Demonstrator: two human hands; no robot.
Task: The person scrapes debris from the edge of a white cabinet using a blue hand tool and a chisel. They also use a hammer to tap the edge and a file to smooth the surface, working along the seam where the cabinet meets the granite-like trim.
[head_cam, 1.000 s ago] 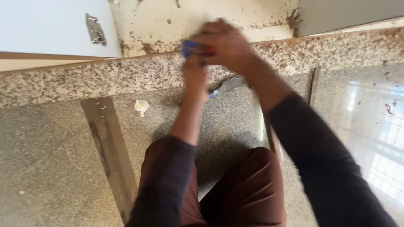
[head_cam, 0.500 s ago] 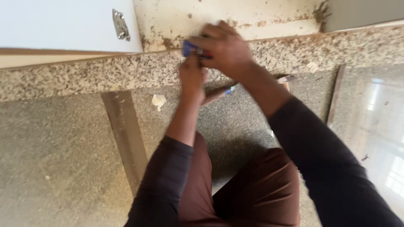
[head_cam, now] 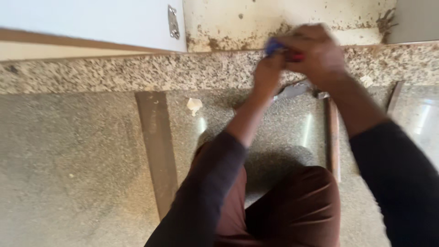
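You crouch over the speckled granite floor (head_cam: 82, 174), facing its raised granite skirting (head_cam: 137, 71) below the stained wall (head_cam: 283, 18). Keep your right hand (head_cam: 315, 55) closed firmly over the blue-and-red tool (head_cam: 276, 47) at the skirting's top edge. Let your left hand (head_cam: 267, 73), pinching the tool's blue end, steady it; press evenly.

a home under repair: granite floor (head_cam: 82, 174), stained, flaking wall (head_cam: 274, 20)

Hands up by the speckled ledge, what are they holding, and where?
Both hands, left hand and right hand, clutch a small blue-and-red object; blur hides which part.
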